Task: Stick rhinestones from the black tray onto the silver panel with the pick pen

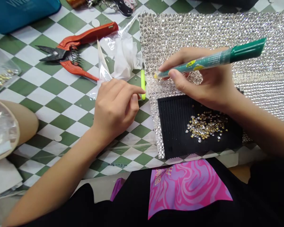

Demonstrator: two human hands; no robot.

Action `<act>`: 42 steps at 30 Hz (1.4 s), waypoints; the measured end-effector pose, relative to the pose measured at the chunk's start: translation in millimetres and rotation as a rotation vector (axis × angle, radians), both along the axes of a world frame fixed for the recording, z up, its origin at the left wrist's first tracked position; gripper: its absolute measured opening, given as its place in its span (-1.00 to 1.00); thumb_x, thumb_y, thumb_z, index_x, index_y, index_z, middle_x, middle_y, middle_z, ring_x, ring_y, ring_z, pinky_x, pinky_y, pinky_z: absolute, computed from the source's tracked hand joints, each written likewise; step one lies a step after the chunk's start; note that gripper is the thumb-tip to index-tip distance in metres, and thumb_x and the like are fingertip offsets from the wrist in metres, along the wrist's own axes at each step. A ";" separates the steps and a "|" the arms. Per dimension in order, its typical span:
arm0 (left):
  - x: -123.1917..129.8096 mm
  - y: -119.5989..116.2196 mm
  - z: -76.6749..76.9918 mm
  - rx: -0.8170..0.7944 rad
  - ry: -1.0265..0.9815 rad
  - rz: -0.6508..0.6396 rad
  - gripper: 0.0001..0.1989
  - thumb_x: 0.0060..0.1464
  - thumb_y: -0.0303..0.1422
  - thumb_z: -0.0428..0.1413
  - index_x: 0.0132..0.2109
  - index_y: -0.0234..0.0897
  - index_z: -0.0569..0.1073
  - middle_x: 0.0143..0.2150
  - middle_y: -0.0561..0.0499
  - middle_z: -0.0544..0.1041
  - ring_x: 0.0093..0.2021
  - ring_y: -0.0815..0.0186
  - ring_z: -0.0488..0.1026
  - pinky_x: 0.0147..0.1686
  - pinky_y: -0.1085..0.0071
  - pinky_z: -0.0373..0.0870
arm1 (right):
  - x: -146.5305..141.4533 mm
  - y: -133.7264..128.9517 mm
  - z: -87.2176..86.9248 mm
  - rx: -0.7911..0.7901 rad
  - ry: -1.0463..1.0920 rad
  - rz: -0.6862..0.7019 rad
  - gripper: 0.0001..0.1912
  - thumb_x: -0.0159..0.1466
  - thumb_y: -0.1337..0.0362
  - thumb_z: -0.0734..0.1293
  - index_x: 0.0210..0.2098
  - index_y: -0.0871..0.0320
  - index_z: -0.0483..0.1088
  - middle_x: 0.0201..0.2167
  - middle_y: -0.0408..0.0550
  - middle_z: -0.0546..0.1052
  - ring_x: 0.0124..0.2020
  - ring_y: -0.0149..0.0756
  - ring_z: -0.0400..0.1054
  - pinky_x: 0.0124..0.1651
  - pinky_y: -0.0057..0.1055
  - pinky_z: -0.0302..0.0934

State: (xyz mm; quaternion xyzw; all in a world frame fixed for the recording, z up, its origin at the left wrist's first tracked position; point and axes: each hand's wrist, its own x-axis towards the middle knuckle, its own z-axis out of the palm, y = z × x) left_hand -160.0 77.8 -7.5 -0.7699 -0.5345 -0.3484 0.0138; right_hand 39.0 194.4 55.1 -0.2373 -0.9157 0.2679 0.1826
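My right hand is closed around a green pen with a yellow tip. The tip points down at the left part of a rhinestone sheet covered in rows of clear stones. My left hand rests curled on the table left of the sheet, its index fingertip at a neon yellow-green slim-handled tool; its other fingers are mostly hidden. Below my right hand lies a black ridged tray, with a heap of loose rhinestones on it.
Red-handled pruning shears lie at the upper left, beside a clear plastic bag with white tissue. A beige bin and a clear bag of stones stand left. A teal pouch and keychains lie behind.
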 end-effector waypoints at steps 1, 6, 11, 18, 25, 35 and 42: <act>-0.4 1.2 -0.8 0.035 -0.005 -0.015 -0.80 0.22 -0.52 -0.04 -0.18 -0.16 0.43 -0.44 0.08 0.48 -0.43 0.28 0.33 -0.34 0.25 0.22 | -1.0 -0.3 1.0 0.034 -0.013 0.021 -0.44 0.33 0.12 -0.03 -0.19 0.38 0.46 -0.35 -0.29 0.49 -0.17 -0.60 0.50 -0.15 -0.48 0.27; 0.5 1.9 -1.2 0.047 -0.032 -0.025 -0.80 0.21 -0.53 -0.03 -0.19 -0.17 0.44 -0.45 0.05 0.48 -0.44 0.28 0.31 -0.35 0.23 0.21 | 0.0 0.6 7.2 0.110 -0.025 0.033 -0.43 0.30 0.12 -0.02 -0.19 0.40 0.47 -0.33 -0.22 0.52 -0.18 -0.56 0.51 -0.17 -0.49 0.27; 1.9 -2.4 0.9 -0.054 -0.041 0.024 -0.76 0.26 -0.48 -0.09 -0.17 -0.12 0.45 -0.43 0.03 0.47 -0.40 0.22 0.33 -0.30 0.20 0.22 | 32.9 -7.2 21.6 0.045 0.075 -0.058 -0.70 0.41 0.22 0.16 -0.11 0.13 0.50 -0.16 -0.19 0.57 -0.12 -0.44 0.52 -0.08 -0.43 0.40; 1.6 0.0 0.2 -0.002 -0.047 -0.010 -0.77 0.24 -0.52 -0.06 -0.17 -0.18 0.46 -0.44 0.04 0.47 -0.41 0.26 0.31 -0.33 0.22 0.22 | 95.5 -50.1 6.9 0.321 0.153 -0.497 -0.60 0.27 0.38 0.35 0.06 -0.08 0.50 -0.14 -0.21 0.62 -0.21 -0.29 0.55 -0.19 -0.27 0.45; -1.0 1.1 -2.0 0.037 -0.030 -0.030 -0.77 0.21 -0.53 -0.04 -0.16 -0.17 0.45 -0.44 0.04 0.47 -0.39 0.27 0.29 -0.32 0.23 0.21 | 103.3 -68.7 -8.9 0.152 0.151 -0.527 -0.61 0.28 0.41 0.31 -0.02 -0.18 0.53 -0.28 -0.29 0.62 -0.37 -0.34 0.47 -0.30 -0.27 0.34; -0.4 2.1 -2.2 0.069 -0.041 -0.038 -0.77 0.23 -0.51 -0.06 -0.16 -0.16 0.46 -0.45 0.05 0.46 -0.42 0.28 0.29 -0.34 0.25 0.21 | 100.3 -68.4 -14.5 0.099 0.203 -0.540 -0.63 0.26 0.43 0.31 -0.06 -0.11 0.56 -0.30 -0.22 0.63 -0.39 -0.35 0.44 -0.30 -0.28 0.29; -1.3 4.4 -3.2 0.105 -0.025 -0.055 -0.79 0.20 -0.54 -0.04 -0.18 -0.19 0.45 -0.47 0.06 0.46 -0.43 0.30 0.29 -0.36 0.27 0.20 | 100.1 -68.4 -13.2 0.104 0.201 -0.549 -0.65 0.26 0.43 0.31 -0.08 -0.09 0.57 -0.30 -0.22 0.63 -0.35 -0.34 0.47 -0.28 -0.29 0.29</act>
